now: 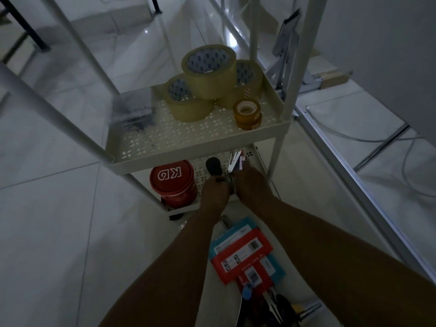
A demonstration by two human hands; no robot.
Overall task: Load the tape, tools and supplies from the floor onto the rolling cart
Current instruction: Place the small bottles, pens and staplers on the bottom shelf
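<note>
Pale floor tiles (59, 220) surround the rolling cart (193, 147), where both hands, left (215, 192) and right (251, 185), close their grip on a dark-handled tool (213, 167) at lower centre, apparently settling it onto the bottom shelf, tape rolls (207, 74) above.

A cream rolling cart (273, 90) with flower-pattern perforated shelves carries tan packing tape rolls (208, 72) with blue-and-white printed cores and a small amber tape roll (247, 113). A red tub (173, 182) has white lettering on its lid. Red (243, 256) and teal (232, 234) packages lie on glossy white floor tiles (59, 220).
</note>
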